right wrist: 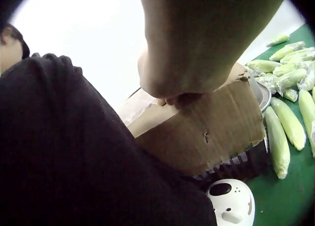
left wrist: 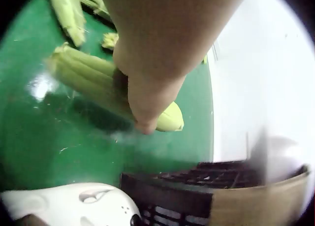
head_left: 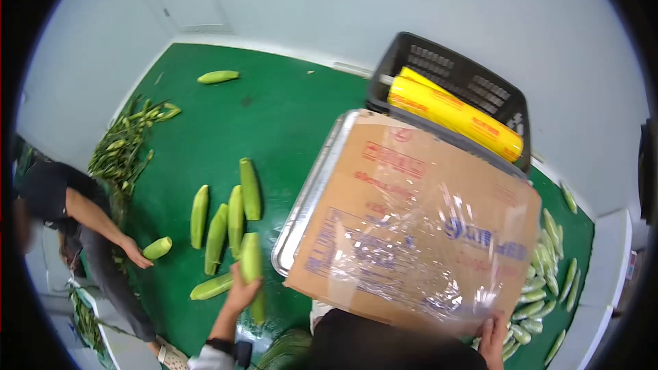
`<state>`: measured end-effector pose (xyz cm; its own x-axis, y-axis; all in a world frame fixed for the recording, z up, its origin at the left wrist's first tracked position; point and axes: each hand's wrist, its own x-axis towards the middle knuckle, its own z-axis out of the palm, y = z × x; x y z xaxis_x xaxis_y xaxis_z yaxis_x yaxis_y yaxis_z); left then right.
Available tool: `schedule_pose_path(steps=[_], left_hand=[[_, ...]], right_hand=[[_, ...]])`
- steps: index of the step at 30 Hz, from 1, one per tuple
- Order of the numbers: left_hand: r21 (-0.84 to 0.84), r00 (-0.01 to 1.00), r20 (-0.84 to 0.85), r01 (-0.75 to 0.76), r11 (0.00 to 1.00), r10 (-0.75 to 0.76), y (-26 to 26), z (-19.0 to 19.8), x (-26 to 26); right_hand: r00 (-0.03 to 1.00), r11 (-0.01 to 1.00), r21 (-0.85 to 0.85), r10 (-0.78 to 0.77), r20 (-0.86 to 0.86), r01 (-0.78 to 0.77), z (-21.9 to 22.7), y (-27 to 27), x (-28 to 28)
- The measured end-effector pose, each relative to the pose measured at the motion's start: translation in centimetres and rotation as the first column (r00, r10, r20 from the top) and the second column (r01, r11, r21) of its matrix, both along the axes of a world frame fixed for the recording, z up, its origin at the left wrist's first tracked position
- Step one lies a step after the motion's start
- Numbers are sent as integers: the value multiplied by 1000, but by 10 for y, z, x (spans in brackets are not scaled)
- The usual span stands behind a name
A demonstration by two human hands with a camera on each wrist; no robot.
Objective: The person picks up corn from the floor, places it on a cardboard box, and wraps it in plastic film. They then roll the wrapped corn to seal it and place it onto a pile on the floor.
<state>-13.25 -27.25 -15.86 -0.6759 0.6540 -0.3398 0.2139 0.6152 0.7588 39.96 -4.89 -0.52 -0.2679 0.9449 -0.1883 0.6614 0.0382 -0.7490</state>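
My left hand (head_left: 245, 288) grips a green husked corn cob (head_left: 251, 265) lifted just above the green floor (head_left: 288, 106), left of my knees. In the left wrist view, the left hand (left wrist: 146, 100) wraps round the corn cob (left wrist: 88, 78), whose pale tip points right. My right hand (head_left: 491, 337) holds the near right corner of a flat cardboard sheet (head_left: 411, 212) covered with clear cling film (head_left: 439, 260). From the right wrist, the fingers (right wrist: 170, 90) curl over the cardboard sheet's (right wrist: 206, 132) edge.
The cardboard lies on a metal tray (head_left: 301, 205) over a black crate (head_left: 473, 82) holding a yellow film roll (head_left: 456, 113). Loose cobs (head_left: 226, 216) lie on the floor, wrapped cobs (head_left: 545, 274) at right. Another person (head_left: 82, 226) crouches left by a husk pile (head_left: 127, 144).
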Motion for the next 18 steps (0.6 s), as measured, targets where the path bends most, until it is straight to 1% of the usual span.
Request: schedule_pose_path(steps=[1,3,4,5,6,7,8,9,10,11,13,15,16,17,18], left_hand=[[55,988,124,-101,993,93,-6,33,1],[250,993,75,-104,963,88,9,90,-7],[354,996,60,36,934,-61,28,121,-5],[455,976,29,178,873,-214,61,158,1],[405,923,-126,382,831,-363,94,190,14],[335,827,-272,561,757,-493,128,214,35],[281,671,-352,741,610,-653,167,233,61],[210,484,-433,875,436,-761,196,252,93],[125,360,-558,927,353,-748,216,255,126],[25,229,-667,958,285,-709,236,248,156],[-196,34,-707,950,242,-707,260,236,204],[-238,-18,-704,948,212,-710,271,209,226],[-262,-45,-697,945,196,-716,273,204,234],[-224,-18,-690,956,190,-724,275,201,235],[-184,11,-680,965,186,-733,278,201,232]], right_hand=[[998,996,79,48,45,-52,2,0,-1],[989,972,196,115,94,-132,5,1,-8],[985,963,222,128,115,-151,8,0,-8],[976,954,238,148,158,-183,9,0,-7],[965,944,251,165,203,-215,13,2,-7],[969,948,237,175,173,-213,18,3,-9],[971,947,233,192,142,-222,22,4,-12],[963,925,283,215,162,-254,20,5,-8],[952,894,337,245,183,-295,17,8,-7],[947,884,353,246,206,-307,15,9,-7],[932,860,378,258,256,-342,13,9,-4],[932,888,296,298,207,-350,21,4,4],[931,901,249,318,177,-355,25,6,5],[962,947,229,254,-104,-225,33,10,2],[912,979,170,168,-375,-110,41,13,-4]])
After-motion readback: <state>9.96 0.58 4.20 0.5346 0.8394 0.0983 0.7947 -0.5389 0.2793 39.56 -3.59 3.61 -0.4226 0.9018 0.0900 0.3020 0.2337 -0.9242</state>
